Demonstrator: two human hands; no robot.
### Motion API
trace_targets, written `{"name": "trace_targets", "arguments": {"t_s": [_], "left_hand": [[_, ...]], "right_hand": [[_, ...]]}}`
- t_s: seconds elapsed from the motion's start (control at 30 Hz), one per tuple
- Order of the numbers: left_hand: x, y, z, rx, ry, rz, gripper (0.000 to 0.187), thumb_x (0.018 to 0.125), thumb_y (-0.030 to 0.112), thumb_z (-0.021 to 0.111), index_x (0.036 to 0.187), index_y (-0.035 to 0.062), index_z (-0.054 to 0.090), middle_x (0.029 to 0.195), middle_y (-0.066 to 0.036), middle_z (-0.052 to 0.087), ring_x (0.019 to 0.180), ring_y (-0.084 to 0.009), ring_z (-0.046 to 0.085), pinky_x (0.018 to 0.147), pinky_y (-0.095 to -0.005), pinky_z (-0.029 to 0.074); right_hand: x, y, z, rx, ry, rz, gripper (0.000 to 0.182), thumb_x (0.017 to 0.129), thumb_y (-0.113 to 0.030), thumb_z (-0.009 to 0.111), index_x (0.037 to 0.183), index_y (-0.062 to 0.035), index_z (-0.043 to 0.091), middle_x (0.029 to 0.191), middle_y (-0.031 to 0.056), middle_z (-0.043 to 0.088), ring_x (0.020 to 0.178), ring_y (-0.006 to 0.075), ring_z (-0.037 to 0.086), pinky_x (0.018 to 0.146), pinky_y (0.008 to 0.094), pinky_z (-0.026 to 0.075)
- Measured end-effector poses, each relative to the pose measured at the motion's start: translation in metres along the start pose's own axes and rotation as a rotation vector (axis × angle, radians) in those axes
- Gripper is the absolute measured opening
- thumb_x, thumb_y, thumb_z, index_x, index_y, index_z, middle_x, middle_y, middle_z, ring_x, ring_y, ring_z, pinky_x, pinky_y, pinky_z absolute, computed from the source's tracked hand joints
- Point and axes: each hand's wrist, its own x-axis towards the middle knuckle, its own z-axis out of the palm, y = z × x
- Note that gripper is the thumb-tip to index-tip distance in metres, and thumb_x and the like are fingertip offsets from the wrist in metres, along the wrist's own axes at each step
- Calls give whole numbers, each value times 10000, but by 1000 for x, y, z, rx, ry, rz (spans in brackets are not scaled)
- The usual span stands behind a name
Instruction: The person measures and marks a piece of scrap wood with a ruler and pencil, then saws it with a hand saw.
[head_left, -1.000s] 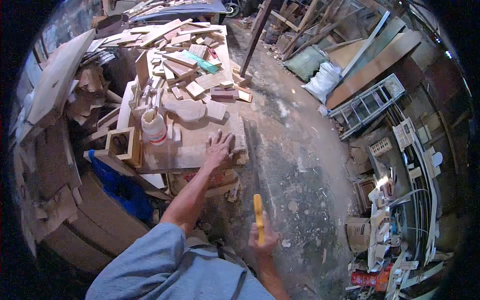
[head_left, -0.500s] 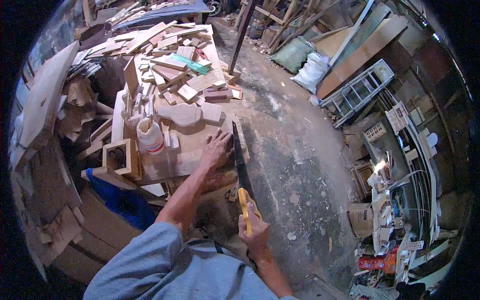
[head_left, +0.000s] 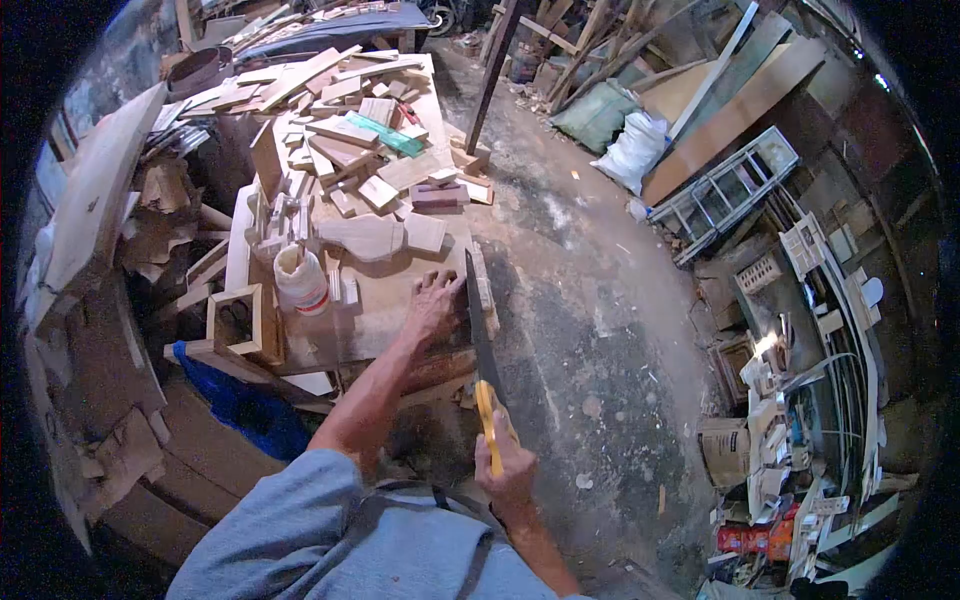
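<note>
Handsaw (head_left: pixel 483 350) with a yellow handle lies along the right edge of the tabletop (head_left: pixel 330 343), its dark blade pointing away to the far side and its handle out past the near edge. The right hand (head_left: pixel 508 468) is closed around that handle. The left hand (head_left: pixel 434 308) rests palm down on the wood just left of the blade, fingers slightly bent and holding nothing; a narrow wooden strip (head_left: pixel 485 290) shows on the blade's other side. Left of this hand stands an open white plastic jar (head_left: pixel 302 285) with a crusted rim, and farther left is a square wooden frame (head_left: pixel 266 330). Beyond the left hand lie a curved wooden piece (head_left: pixel 362 238) and, just to its right, a small pale block (head_left: pixel 425 232). Farther back, a heap of wood offcuts (head_left: pixel 330 133) covers much of the surface, a translucent green piece (head_left: pixel 390 137) among them. Blue material (head_left: pixel 240 400) hangs at the near left; to the right stretches the stained floor (head_left: pixel 590 350).
</note>
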Motion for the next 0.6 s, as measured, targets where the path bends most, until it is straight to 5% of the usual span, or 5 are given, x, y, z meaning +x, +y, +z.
{"name": "trace_targets", "arguments": {"t_s": [0.6], "left_hand": [[-2, -3, -2, -70, -5, -11, 740, 710, 184, 773, 1410, 177, 532, 1418, -81, 502, 1355, -333, 433, 1078, -506, 383]], "right_hand": [[5, 1, 4, 87, 88, -47, 483, 906, -90, 681, 1346, 81, 577, 1159, 301, 696, 925, 422, 737, 749, 417, 617]]}}
